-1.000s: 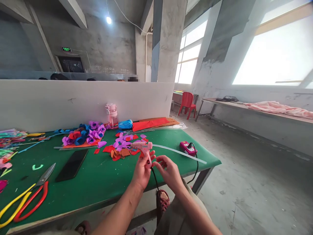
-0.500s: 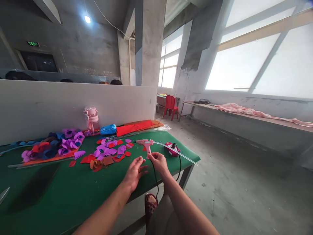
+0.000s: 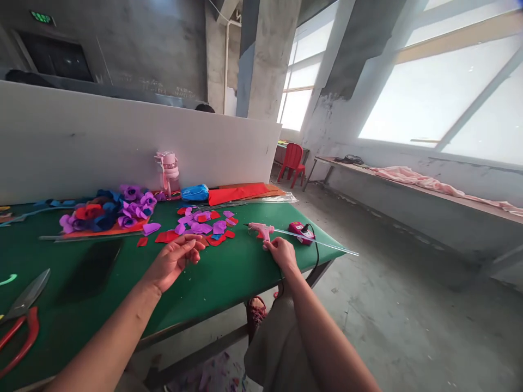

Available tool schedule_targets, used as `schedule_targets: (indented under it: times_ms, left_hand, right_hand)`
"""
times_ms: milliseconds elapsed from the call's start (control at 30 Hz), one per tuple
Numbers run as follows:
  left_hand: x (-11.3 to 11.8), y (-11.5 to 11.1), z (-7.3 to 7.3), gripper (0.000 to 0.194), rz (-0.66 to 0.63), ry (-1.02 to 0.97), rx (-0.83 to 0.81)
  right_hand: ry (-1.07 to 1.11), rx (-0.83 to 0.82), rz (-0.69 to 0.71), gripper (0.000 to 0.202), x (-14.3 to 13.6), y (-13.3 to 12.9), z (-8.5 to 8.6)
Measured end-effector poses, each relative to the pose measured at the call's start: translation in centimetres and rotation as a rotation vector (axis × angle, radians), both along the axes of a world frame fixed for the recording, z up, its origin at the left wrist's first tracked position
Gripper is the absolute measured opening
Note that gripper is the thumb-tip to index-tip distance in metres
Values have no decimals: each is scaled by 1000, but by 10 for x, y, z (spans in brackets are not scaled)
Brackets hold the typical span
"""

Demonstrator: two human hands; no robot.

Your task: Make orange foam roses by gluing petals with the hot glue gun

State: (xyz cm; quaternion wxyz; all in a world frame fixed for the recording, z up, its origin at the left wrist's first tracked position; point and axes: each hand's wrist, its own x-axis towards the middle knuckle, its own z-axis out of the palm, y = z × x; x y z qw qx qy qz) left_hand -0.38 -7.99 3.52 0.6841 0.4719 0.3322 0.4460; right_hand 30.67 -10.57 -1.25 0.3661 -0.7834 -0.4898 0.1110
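My right hand (image 3: 281, 253) grips the bottom of the handle of a pink hot glue gun (image 3: 262, 230) near the table's right end. A long clear glue stick (image 3: 318, 239) sticks out from the gun's back, past the table edge. My left hand (image 3: 174, 261) is loosely curled at the near side of the loose paper petals (image 3: 200, 223), with nothing visible in its fingers. The petals are purple and red, with a few blue ones; the hand hides some of them. Finished-looking purple, red and blue paper flowers (image 3: 134, 206) lie farther left.
Red-handled scissors (image 3: 26, 305) and a dark flat phone-like object (image 3: 92, 267) lie on the green table (image 3: 229, 277) at left. A magenta power socket (image 3: 301, 233) sits at right. A pink bottle (image 3: 168, 174) and red paper (image 3: 237, 193) stand near the white partition (image 3: 102, 136).
My left hand has moved left, away from the glue gun, to the petals. My right hand still holds the gun. The view has tilted down and turned left, bringing the scissors into sight.
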Motion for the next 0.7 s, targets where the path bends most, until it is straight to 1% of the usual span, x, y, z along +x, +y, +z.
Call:
schedule_targets:
  times_ms: [67,133,200,233,300,333,367,400,433,467,500,567,600,633,700]
  left_hand:
    - [-4,-3,-1,30,-17,30,-11]
    - [-7,-8,0,30,-35,70,-21]
    - [-10,-12,4,27,-2,100,9]
    - [-13,-13,6,25,31,129,49]
    - [-22,-10,11,32,125,236,186]
    - [-31,-7,13,38,195,324,266]
    - [-41,-2,15,43,293,430,332]
    - [-53,2,17,43,441,562,377]
    - [-67,7,18,41,604,710,405]
    - [-80,11,19,36,728,816,431]
    - [-93,15,19,30,795,882,451]
    - [-111,21,18,25,801,954,447]
    - [-115,24,17,24,778,994,443]
    - [-117,26,16,23,731,1050,443]
    - [-110,31,12,19,611,1177,457]
  right_hand:
    - [-67,28,-29,22,-5,-1,11]
    - [-118,125,-22,21,-15,3,27]
    - [-52,201,68,27,-33,12,44]
    - [-19,224,137,28,-44,17,51]
    - [25,249,280,32,-72,29,60]
    - [33,261,359,35,-87,33,60]
    - [36,277,422,39,-102,36,59]
    - [34,293,472,43,-117,37,54]
    - [28,303,505,47,-131,36,49]
    - [19,297,514,51,-144,34,42]
    - [8,277,540,50,-155,31,35]
    - [-19,260,604,40,-172,23,23]
    - [-28,254,649,32,-178,20,19]
    - [-41,248,695,26,-183,17,17]
    - [-65,237,738,21,-186,14,15]
